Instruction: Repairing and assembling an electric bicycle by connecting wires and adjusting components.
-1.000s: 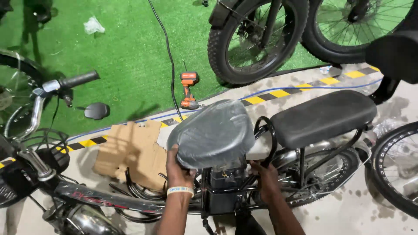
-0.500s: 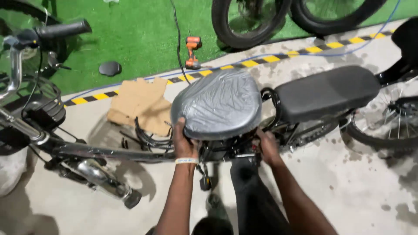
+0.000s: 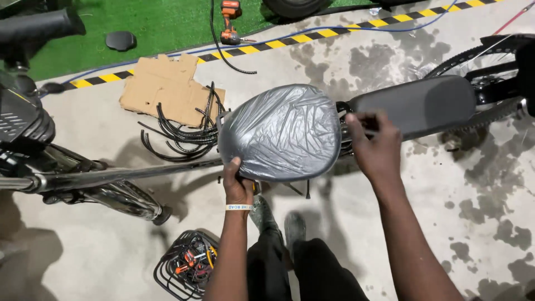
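The concrete floor (image 3: 473,223) is pale grey with dark blotchy stains, thickest to the right of the cardboard sheet (image 3: 167,89). That torn brown sheet lies flat on the concrete. A bundle of black cables (image 3: 184,131) rests against its right edge, partly overlapping it. Beyond the cardboard runs a yellow-and-black striped strip (image 3: 290,42), with green turf (image 3: 156,22) behind it. An orange cordless drill (image 3: 229,19) lies across that strip. A black wire basket (image 3: 186,265) of small parts sits well below the cardboard.

Grey plastic-wrapped saddle (image 3: 280,132), orange drill (image 3: 229,21), green turf (image 3: 161,25).
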